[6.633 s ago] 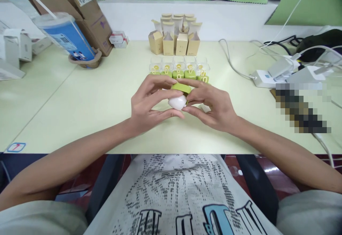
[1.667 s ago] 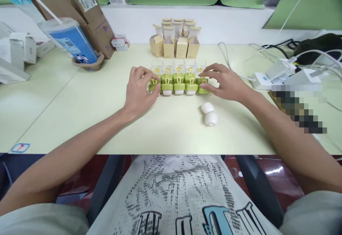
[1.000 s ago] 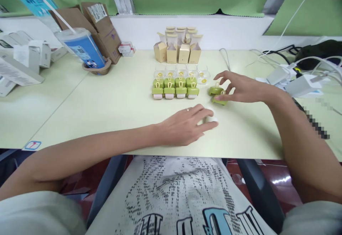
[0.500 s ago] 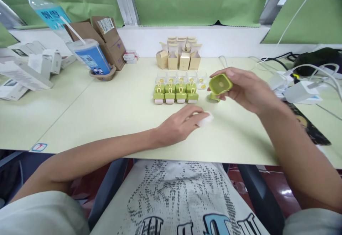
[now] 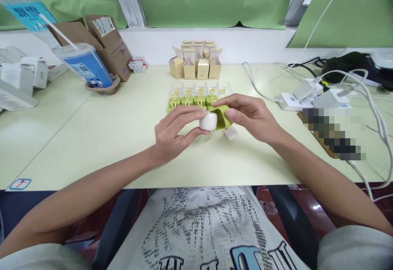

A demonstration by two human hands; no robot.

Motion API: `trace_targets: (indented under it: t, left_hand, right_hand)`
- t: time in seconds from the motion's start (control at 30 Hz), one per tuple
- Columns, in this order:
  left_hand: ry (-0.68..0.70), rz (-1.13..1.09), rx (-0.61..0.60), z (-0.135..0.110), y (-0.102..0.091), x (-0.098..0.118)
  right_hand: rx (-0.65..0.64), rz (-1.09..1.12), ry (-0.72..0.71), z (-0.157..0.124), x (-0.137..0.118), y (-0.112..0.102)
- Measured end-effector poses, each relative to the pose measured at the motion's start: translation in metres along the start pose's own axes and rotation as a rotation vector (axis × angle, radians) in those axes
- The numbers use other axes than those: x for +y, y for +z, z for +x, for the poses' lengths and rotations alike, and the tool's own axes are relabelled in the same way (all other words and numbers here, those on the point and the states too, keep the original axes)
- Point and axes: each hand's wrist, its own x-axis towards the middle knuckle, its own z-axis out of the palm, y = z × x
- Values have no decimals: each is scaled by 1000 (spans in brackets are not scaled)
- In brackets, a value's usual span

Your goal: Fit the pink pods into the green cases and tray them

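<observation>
Head view: a pale green table (image 5: 123, 139) spreads across the scene beneath both forearms. At its far left stands an open brown cardboard carton (image 5: 106, 53), with a blue drink cup (image 5: 87, 70) and its white straw in front. A white power strip (image 5: 290, 101) with chargers plugged in lies to the right. Over the middle, the left hand (image 5: 172, 133) pinches a small white case between thumb and fingers, while the right hand (image 5: 253, 118) grips a hollow green cover. Behind them, a cluster of open kraft boxes (image 5: 189, 68) stands against the wall, then clear plastic containers (image 5: 201, 85) with yellow marks, then loop-topped green pieces (image 5: 199, 100), partly hidden by the left hand. The green cover (image 5: 227, 119) turns its opening toward the white case (image 5: 208, 121), right beside it; whether they touch is unclear. Another white piece (image 5: 231, 133) lies on the table just below the cover.
</observation>
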Motion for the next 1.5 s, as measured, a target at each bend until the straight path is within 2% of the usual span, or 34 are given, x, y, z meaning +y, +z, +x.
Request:
trace_targets:
  t: [0.17, 0.37, 0.57, 0.7, 0.87, 0.97, 1.03, 1.2, 1.37, 1.5]
  left_hand:
    - [53, -14, -39, -2, -4, -5]
    - [99, 21, -31, -2, -3, -6]
    - [97, 23, -18, 1, -1, -5]
    - [93, 9, -28, 0, -2, -7]
    - [29, -80, -162, -1, -1, -10]
    - [-11, -134, -234, -3, 0, -9]
    - [-51, -134, -226, -3, -1, -8]
    - [-80, -124, -132, -3, -1, -12]
    - [-28, -123, -177, -1, -2, -12]
    - [-105, -68, -219, 0, -4, -4]
  right_hand:
    - [-27, 25, -14, -3, 4, 4]
    - [-19, 18, -25, -4, 6, 7]
    - [16, 43, -22, -4, 11, 8]
    - [-38, 79, -15, -3, 10, 7]
    - [-111, 49, -4, -3, 13, 9]
    - [-37, 86, -49, -6, 21, 16]
    - [9, 81, -92, -8, 25, 21]
    - [82, -138, -197, -12, 27, 32]
    - [171, -326, -248, -12, 28, 29]
    - [175, -446, -310, -12, 32, 23]
